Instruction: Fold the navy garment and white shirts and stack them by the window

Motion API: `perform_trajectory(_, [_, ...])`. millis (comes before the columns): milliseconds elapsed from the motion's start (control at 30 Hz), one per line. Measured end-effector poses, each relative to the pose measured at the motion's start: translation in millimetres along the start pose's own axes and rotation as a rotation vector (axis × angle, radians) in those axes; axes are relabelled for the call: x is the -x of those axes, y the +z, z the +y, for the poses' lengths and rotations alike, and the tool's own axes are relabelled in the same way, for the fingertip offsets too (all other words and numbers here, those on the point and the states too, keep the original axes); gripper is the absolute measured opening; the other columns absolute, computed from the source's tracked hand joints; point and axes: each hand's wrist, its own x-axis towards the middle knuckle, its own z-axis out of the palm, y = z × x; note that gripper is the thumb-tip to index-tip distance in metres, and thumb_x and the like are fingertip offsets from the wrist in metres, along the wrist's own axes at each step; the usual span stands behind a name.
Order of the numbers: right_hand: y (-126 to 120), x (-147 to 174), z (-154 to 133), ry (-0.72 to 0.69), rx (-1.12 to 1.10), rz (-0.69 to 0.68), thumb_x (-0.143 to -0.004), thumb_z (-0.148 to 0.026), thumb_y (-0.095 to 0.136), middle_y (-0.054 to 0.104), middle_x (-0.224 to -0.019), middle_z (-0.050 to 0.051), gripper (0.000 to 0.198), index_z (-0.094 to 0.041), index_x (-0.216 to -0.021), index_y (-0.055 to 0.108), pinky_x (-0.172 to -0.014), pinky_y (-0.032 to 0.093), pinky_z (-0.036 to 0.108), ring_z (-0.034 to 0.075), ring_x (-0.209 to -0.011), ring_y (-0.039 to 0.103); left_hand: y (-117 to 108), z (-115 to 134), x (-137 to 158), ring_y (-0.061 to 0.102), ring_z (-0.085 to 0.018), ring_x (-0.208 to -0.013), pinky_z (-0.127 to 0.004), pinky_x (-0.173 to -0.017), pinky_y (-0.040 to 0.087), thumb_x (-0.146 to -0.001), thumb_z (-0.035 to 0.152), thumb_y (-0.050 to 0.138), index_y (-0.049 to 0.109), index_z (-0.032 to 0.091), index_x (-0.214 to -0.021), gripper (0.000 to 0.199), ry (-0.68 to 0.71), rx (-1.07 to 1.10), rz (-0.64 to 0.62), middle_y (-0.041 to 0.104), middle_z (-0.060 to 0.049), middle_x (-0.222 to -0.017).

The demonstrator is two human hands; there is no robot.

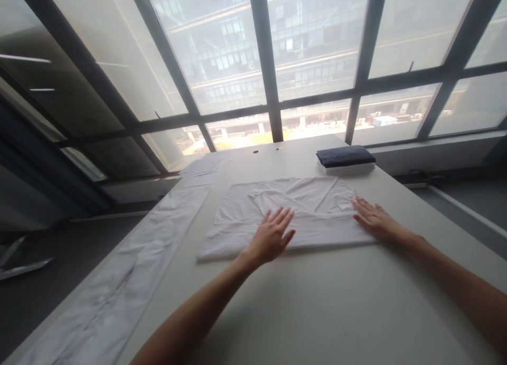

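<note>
A white cloth garment [237,233], partly folded, lies flat on the white table [317,307]. Its near side is turned over into a long band, and loose creased layers show on the far side. My left hand [271,235] rests palm down on the middle of that band, fingers stretched out. At the garment's right end, my right hand [374,220] lies flat with its fingers extended over the edge. Neither hand grips anything. The exact kind of garment cannot be made out.
A dark folded cloth [346,156] sits on a white stack [350,168] at the back right. Along the left side runs a long wrinkled white sheet [130,270], with papers [202,167] beyond it. Large windows [317,43] stand behind the table.
</note>
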Motion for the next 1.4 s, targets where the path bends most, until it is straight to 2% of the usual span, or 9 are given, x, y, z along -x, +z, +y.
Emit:
perform_trajectory(167, [5,-1,3,-0.02,0.016,0.01,-0.102,-0.057,0.018,0.026,-0.166,0.012,0.07,-0.021,-0.162,0.025,-0.12,0.023,0.062,0.029,-0.154,0.021,37,57,-56,0.026,-0.026,-0.154,-0.051,-0.125,0.02,-0.107,0.049,0.026,0.036,0.02,-0.157,0.058,0.079,0.061,-0.016,0.037,-0.009,-0.163])
perform_trajectory(367, [6,-1,0,-0.008,0.031,0.021,-0.103,-0.058,0.023,0.027,-0.166,0.014,0.07,-0.02,-0.162,0.026,-0.119,0.024,0.064,0.03,-0.154,0.023,65,56,-57,0.023,-0.027,-0.154,-0.052,-0.124,0.021,-0.107,0.051,0.024,0.035,0.021,-0.157,0.06,0.062,0.08,-0.09,0.033,-0.008,-0.165])
perform_trajectory(533, [-18,6,-32,-0.033,-0.009,0.323,-0.101,-0.051,0.037,0.032,-0.163,0.02,0.064,-0.013,-0.152,0.045,-0.12,0.015,0.068,0.035,-0.153,0.023,67,54,-57,0.021,-0.028,-0.155,-0.053,-0.124,0.02,-0.106,0.052,0.025,0.034,0.021,-0.158,0.061,0.051,0.062,-0.094,0.032,-0.008,-0.166])
perform_trajectory(667, [-35,9,-94,-0.069,-0.618,0.468,-0.1,-0.049,0.046,0.055,-0.149,0.016,0.049,-0.019,-0.134,0.065,-0.119,0.033,0.056,0.031,-0.142,0.046,68,56,-59,0.022,-0.029,-0.155,-0.055,-0.124,0.021,-0.106,0.05,0.028,0.036,0.022,-0.157,0.059,0.047,0.067,-0.074,0.033,-0.008,-0.165])
perform_trajectory(767, [-31,1,-144,-0.006,-1.314,0.147,-0.098,-0.053,0.048,0.071,-0.127,0.015,0.045,-0.02,-0.115,0.073,-0.103,0.051,0.057,0.033,-0.119,0.066,69,57,-59,0.027,-0.029,-0.152,-0.058,-0.123,0.021,-0.105,0.047,0.035,0.043,0.025,-0.153,0.053,0.054,0.084,-0.043,0.038,-0.008,-0.163])
perform_trajectory(867, [-19,-14,-169,0.033,-1.705,-0.13,-0.099,-0.051,0.043,0.073,-0.123,0.014,0.045,-0.019,-0.109,0.073,-0.107,0.049,0.056,0.031,-0.118,0.068,68,56,-61,0.037,-0.028,-0.147,-0.058,-0.124,0.019,-0.105,0.041,0.038,0.053,0.026,-0.146,0.046,0.061,0.091,-0.05,0.05,-0.008,-0.154])
perform_trajectory(1033, [-12,-34,-137,0.1,-1.834,-0.208,-0.103,-0.057,0.022,0.063,-0.139,0.018,0.062,-0.016,-0.121,0.064,-0.116,0.04,0.054,0.027,-0.133,0.058,69,54,-63,0.031,-0.03,-0.15,-0.058,-0.123,0.021,-0.105,0.045,0.035,0.048,0.021,-0.15,0.053,0.056,0.06,-0.086,0.044,-0.012,-0.158])
perform_trajectory(1233, [-23,-25,-70,0.131,-1.638,-0.02,-0.101,-0.061,0.009,0.049,-0.154,0.018,0.071,-0.019,-0.14,0.05,-0.114,0.039,0.059,0.027,-0.143,0.047,68,53,-62,0.021,-0.03,-0.155,-0.055,-0.124,0.021,-0.105,0.047,0.031,0.034,0.022,-0.158,0.059,0.062,0.059,-0.083,0.032,-0.008,-0.166])
perform_trajectory(1400, [-23,-24,-51,0.216,-1.457,0.199,-0.099,-0.06,0.0,0.04,-0.16,0.017,0.073,-0.025,-0.158,0.025,-0.112,0.04,0.061,0.027,-0.144,0.044,69,55,-61,0.021,-0.029,-0.155,-0.055,-0.124,0.019,-0.105,0.048,0.03,0.035,0.022,-0.158,0.059,0.057,0.065,-0.089,0.031,-0.007,-0.166])
